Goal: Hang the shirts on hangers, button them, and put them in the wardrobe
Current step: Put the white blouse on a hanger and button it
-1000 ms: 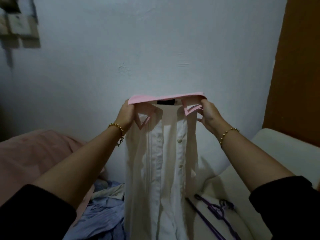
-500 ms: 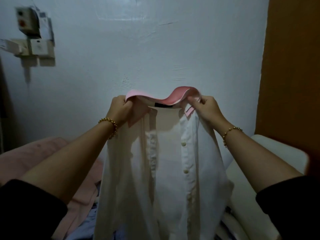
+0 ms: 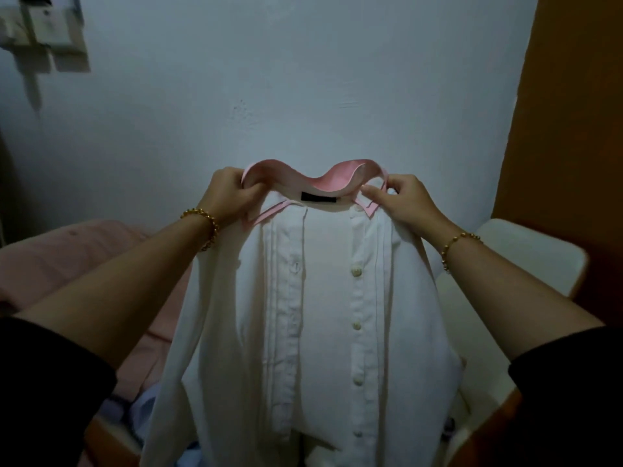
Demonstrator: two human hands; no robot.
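Shirt (image 3: 365, 315) wider than before, pink collar (image 3: 337, 178) wavy

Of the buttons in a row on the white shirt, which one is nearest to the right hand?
The topmost button, below the pink collar; the others sit lower, farther from the right hand.

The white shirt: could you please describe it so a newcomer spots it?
Before the pale wall, the left hand and right hand hold up a garment. It is the white shirt, unbuttoned. Only it has a pink collar, unlike the bluish clothes below.
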